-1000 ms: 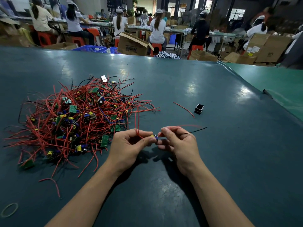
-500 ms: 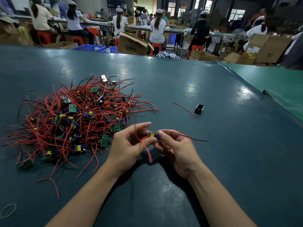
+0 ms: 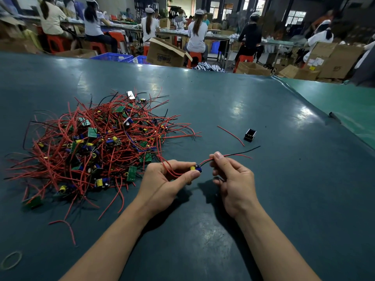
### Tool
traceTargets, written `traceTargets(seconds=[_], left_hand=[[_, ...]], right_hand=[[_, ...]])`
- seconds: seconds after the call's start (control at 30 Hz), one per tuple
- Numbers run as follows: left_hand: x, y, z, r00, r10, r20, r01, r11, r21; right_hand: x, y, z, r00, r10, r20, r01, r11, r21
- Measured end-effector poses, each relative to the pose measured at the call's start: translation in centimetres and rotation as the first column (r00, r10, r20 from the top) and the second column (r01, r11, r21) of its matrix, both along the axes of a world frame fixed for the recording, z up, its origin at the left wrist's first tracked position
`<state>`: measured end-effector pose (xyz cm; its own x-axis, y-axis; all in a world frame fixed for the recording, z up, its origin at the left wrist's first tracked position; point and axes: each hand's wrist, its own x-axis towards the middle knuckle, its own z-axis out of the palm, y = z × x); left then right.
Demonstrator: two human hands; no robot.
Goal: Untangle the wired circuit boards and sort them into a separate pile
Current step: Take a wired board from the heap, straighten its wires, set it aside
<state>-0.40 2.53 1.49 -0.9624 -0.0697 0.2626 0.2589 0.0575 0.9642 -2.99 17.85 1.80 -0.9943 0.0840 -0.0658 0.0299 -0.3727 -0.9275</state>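
At lower centre, your left hand [image 3: 162,180] pinched one board [image 3: 196,168] while your right hand [image 3: 231,175] pinched its leads [image 3: 233,155], just right of the tangle [image 3: 91,147]. Next, probably lay it apart.

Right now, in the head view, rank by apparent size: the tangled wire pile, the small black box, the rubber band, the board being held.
1. tangled wire pile
2. rubber band
3. small black box and held board: alike, and depth differs, so unranked.
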Motion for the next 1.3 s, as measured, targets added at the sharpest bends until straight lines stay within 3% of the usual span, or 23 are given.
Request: traceTargets(seconds=[0.23, 0.43, 0.87, 1.3], left_hand=[[0.1, -0.3, 0.0, 0.999, -0.044, -0.014, 0.044, 0.998, -0.036], [-0.2, -0.3, -0.2, 0.999, -0.023, -0.029, 0.022, 0.999, -0.048], [-0.1, -0.4, 0.0, 0.999, -0.027, -0.019, 0.026, 0.999, -0.043], [0.0, -0.3, 0.1, 0.999, -0.025, -0.025, 0.025, 1.0, -0.012]], right_hand=[[-0.6, 0.4, 0.2, 0.994, 0.094, 0.049, -0.092, 0.995, -0.044], [-1.0, 1.1, 0.0, 0.989, -0.149, -0.007, 0.149, 0.988, -0.045], [-1.7, 1.5, 0.0, 0.96, -0.277, 0.032, 0.278, 0.947, -0.16], [-2.1, 2.3, -0.1, 0.937, -0.344, 0.057, 0.348, 0.921, -0.175]])
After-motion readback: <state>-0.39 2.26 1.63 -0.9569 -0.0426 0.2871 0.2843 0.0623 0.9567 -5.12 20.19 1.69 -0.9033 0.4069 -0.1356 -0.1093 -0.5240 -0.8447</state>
